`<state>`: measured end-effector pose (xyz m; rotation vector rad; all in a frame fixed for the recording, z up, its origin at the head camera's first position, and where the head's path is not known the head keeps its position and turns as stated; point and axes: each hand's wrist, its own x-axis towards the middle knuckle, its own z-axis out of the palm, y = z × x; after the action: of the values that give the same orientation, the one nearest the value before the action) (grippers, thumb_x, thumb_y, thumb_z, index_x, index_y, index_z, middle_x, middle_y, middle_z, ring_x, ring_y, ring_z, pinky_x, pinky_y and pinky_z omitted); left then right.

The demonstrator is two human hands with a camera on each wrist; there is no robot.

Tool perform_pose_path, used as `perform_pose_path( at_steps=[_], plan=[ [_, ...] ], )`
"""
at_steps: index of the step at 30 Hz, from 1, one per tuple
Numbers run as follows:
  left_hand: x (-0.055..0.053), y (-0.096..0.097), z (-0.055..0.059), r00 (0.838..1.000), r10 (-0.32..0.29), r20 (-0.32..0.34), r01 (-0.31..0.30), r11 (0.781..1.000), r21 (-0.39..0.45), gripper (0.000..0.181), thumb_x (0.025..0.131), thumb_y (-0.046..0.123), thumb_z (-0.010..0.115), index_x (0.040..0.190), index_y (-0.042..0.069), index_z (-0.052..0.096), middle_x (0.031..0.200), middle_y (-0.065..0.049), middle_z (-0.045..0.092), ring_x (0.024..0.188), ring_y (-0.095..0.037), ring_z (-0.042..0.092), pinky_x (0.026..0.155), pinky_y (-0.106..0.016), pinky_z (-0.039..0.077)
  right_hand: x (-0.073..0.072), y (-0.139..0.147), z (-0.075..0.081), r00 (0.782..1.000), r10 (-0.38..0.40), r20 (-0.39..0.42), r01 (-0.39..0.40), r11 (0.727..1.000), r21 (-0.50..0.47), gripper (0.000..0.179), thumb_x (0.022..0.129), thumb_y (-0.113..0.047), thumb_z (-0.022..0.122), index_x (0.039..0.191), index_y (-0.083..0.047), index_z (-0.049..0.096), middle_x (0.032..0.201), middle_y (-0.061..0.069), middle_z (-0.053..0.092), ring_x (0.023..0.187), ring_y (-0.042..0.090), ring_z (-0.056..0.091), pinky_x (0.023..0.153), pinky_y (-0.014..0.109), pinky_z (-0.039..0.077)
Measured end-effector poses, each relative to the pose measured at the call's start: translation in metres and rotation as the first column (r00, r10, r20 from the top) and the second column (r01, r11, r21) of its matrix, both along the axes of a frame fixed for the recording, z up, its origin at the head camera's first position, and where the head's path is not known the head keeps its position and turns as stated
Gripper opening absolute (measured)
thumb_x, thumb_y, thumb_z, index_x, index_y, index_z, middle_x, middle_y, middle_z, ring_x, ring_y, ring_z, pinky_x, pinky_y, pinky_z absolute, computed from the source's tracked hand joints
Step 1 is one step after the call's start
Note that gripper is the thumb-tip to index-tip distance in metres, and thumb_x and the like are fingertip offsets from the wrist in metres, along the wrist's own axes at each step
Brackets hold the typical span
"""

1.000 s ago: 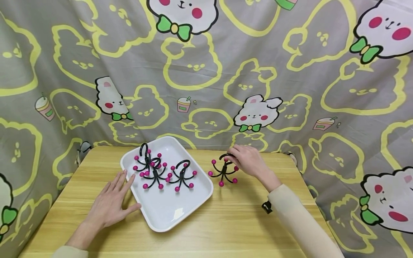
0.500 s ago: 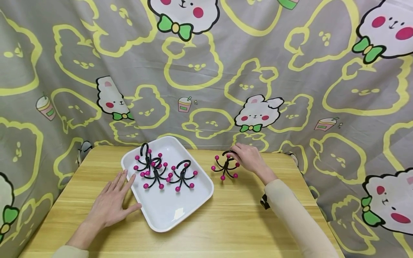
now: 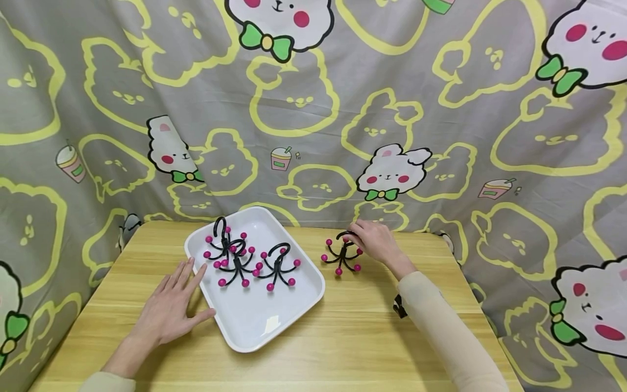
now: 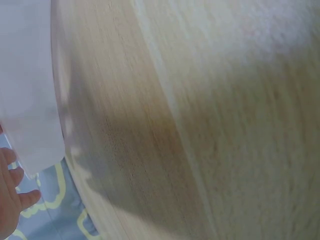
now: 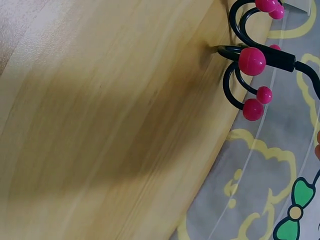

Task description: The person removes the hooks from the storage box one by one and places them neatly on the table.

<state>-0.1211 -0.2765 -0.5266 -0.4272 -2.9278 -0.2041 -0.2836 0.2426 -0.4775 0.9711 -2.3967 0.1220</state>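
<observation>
My right hand (image 3: 376, 240) pinches the curved top of a black multi-arm hook (image 3: 344, 252) with pink ball tips, to the right of the white tray (image 3: 266, 329). In the right wrist view that hook (image 5: 280, 59) has its arms down close to the wood, and only bits of fingertips (image 5: 318, 150) show at the edge. Three similar hooks stand in the tray: one at the back left (image 3: 225, 246), one in the middle (image 3: 237, 263) and one on the right (image 3: 277, 265). My left hand (image 3: 166, 307) lies with fingers spread at the tray's left rim.
The wooden table (image 3: 362, 348) runs back to a grey patterned curtain (image 3: 313, 109) hanging right behind it. A small black piece (image 3: 399, 306) shows beside the right sleeve. In the left wrist view, the tray's side (image 4: 30, 90) fills the left edge.
My right hand has shifted the held hook slightly away from me, then lowered it a touch in the last half second. The left hand, tray and other hooks have stayed put.
</observation>
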Motion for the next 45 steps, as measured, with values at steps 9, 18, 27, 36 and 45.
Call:
perform_pose_path(
  at_steps=[9, 18, 27, 36, 45],
  plan=[
    [0.0, 0.001, 0.0, 1.0, -0.004, -0.004, 0.004, 1.0, 0.006, 0.108, 0.086, 0.075, 0.067, 0.167, 0.012, 0.032, 0.173, -0.026, 0.027, 0.156, -0.05, 0.034, 0.121, -0.072, 0.035, 0.0, 0.001, -0.001, 1.0, 0.0, 0.016, 0.0, 1.0, -0.015, 0.06, 0.107, -0.06, 0.029, 0.095, -0.016, 0.068, 0.078, 0.0, 0.066, 0.06, 0.018, 0.059, 0.054, 0.036, 0.054],
    [0.0, 0.001, 0.0, 1.0, 0.0, 0.015, 0.0, 1.0, 0.008, 0.108, 0.087, 0.075, 0.067, 0.167, 0.011, 0.031, 0.174, -0.026, 0.024, 0.156, -0.05, 0.033, 0.121, -0.073, 0.034, 0.003, 0.001, 0.001, 0.996, -0.057, 0.071, 0.056, 0.998, 0.012, 0.034, 0.096, -0.043, 0.074, 0.111, -0.013, 0.072, 0.096, 0.006, 0.073, 0.079, 0.024, 0.07, 0.063, 0.04, 0.062],
    [0.0, 0.002, 0.002, 1.0, 0.0, 0.014, 0.0, 1.0, 0.011, 0.108, 0.086, 0.075, 0.067, 0.167, 0.012, 0.031, 0.174, -0.026, 0.024, 0.156, -0.05, 0.033, 0.122, -0.073, 0.034, 0.013, -0.003, 0.011, 0.98, -0.103, 0.168, 0.101, 0.995, 0.017, 0.045, 0.1, -0.047, 0.069, 0.127, -0.012, 0.07, 0.114, 0.009, 0.071, 0.101, 0.027, 0.068, 0.081, 0.044, 0.064],
    [0.001, 0.001, 0.002, 1.0, -0.007, -0.016, 0.007, 1.0, 0.009, 0.108, 0.085, 0.074, 0.069, 0.165, 0.01, 0.035, 0.173, -0.026, 0.027, 0.155, -0.05, 0.035, 0.12, -0.073, 0.036, 0.021, -0.018, 0.029, 0.982, -0.06, 0.181, 0.052, 0.997, 0.05, 0.052, 0.101, -0.049, 0.067, 0.137, -0.011, 0.065, 0.131, 0.012, 0.069, 0.124, 0.034, 0.065, 0.113, 0.053, 0.053],
    [0.002, 0.001, 0.001, 1.0, -0.007, -0.01, 0.008, 1.0, 0.007, 0.109, 0.086, 0.074, 0.069, 0.167, 0.012, 0.032, 0.173, -0.026, 0.027, 0.156, -0.049, 0.034, 0.12, -0.072, 0.036, 0.03, -0.041, 0.035, 0.988, 0.037, 0.149, -0.042, 0.999, 0.029, 0.06, 0.097, -0.053, 0.069, 0.139, -0.011, 0.065, 0.131, 0.009, 0.069, 0.125, 0.032, 0.065, 0.113, 0.056, 0.052]
  ],
)
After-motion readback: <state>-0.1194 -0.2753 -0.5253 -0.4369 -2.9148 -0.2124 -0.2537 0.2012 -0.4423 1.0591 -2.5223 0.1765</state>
